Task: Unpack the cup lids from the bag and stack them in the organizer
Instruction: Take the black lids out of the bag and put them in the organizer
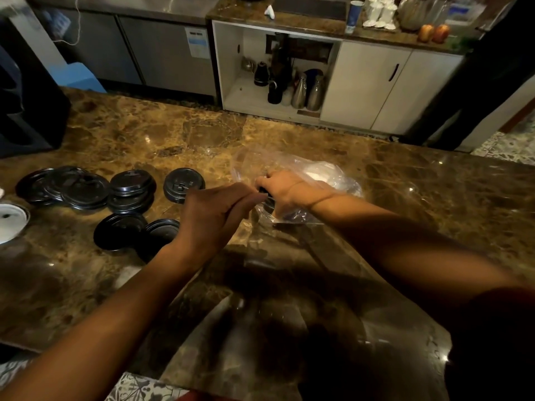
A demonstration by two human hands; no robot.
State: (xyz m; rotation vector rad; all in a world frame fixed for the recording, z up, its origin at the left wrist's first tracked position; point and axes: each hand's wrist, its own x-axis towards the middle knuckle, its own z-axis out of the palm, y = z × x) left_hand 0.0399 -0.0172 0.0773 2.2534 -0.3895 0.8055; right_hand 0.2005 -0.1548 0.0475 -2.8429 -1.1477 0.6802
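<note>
A person leans over the brown marble counter (405,180), both bare arms stretched out toward a clear plastic bag (321,172) lying near the middle of it. The right hand (285,189) is at the mouth of the bag, fingers curled down around something dark there (it looks like a stack of black lids, but the plastic and the knuckles hide most of it). The left hand (214,212) reaches in from the side, its fingers drawn together and extended toward the right hand's fingertips; whether it pinches the bag's edge or merely touches it, I cannot tell from here. Something pale shows through the plastic at the far end of the bag.

To the left of the hands, black cup lids (130,188) lie loose on the stone in several low heaps: one short stack (183,185) just beside the left hand, a wider overlapping spread (66,186) further left, and two more lids (139,233) nearer the counter's front edge, partly behind the left wrist. A white round lid (11,221) sits at the far left edge of the counter.

Across the aisle, an open white cabinet (278,70) holds kettles and steel flasks, and two reddish fruits (433,32) rest on the back counter above it.
</note>
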